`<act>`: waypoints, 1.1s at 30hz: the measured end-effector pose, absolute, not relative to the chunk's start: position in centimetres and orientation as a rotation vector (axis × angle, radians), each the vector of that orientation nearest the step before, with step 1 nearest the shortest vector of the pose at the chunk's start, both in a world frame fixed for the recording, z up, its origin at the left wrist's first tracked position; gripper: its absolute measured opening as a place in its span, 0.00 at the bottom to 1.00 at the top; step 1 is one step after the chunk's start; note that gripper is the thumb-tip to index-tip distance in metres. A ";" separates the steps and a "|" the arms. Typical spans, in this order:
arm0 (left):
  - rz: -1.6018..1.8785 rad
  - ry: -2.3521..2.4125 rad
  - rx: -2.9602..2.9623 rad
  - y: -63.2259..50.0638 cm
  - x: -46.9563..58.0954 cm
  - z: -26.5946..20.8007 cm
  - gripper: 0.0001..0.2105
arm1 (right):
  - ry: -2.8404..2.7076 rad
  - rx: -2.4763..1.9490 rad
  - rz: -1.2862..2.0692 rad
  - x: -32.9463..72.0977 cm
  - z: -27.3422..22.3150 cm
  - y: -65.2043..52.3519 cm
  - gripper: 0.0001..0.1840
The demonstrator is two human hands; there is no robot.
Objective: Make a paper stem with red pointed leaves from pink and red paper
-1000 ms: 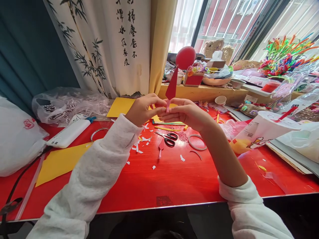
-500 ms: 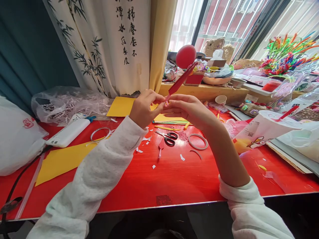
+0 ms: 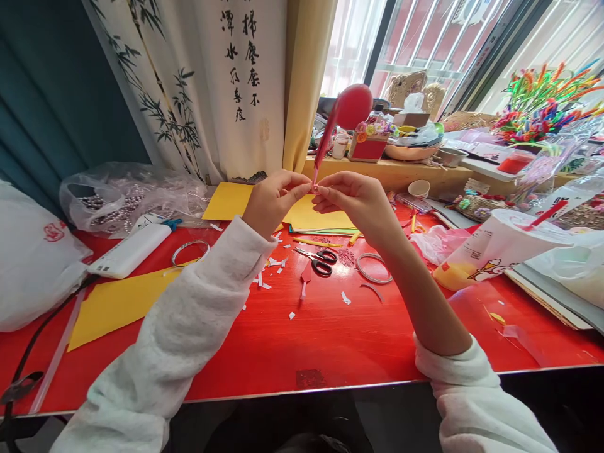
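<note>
My left hand and my right hand meet above the table, fingertips pinched together at the pink lower end of a long, narrow red strip. The strip stands up from the fingers and leans slightly right at its top. What the pink end is made of cannot be told, and the fingertips partly cover it. Below the hands lie scissors with black handles, and a smaller red piece with a pink tail. A ring-shaped roll of tape rests right of the scissors.
Yellow sheets lie at left and behind the hands. White paper scraps dot the red table. A tilted drink cup with a red straw stands at right. A white power strip and plastic bags are at left.
The red strip has swung from leaning far right to nearly upright, its top moving left. My right hand's fingers have drawn in to a tighter pinch beside the left.
</note>
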State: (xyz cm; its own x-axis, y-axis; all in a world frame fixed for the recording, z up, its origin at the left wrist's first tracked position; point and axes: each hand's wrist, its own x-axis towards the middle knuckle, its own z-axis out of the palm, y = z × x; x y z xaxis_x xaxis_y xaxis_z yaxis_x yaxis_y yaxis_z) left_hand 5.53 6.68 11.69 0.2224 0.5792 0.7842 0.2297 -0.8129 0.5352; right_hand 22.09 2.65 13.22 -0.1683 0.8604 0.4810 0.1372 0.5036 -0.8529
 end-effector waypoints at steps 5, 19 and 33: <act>1.422 0.571 1.819 7.0 5.9 11.5 0.17 | -1.664 -0.876 0.745 21.9 13.2 2.7 0.06; 1.368 0.546 1.756 6.9 6.2 11.1 0.19 | -1.659 -0.954 0.697 21.4 13.2 2.0 0.05; 1.565 0.688 1.902 6.7 6.3 10.9 0.14 | -1.655 -0.911 0.790 20.3 12.6 2.0 0.18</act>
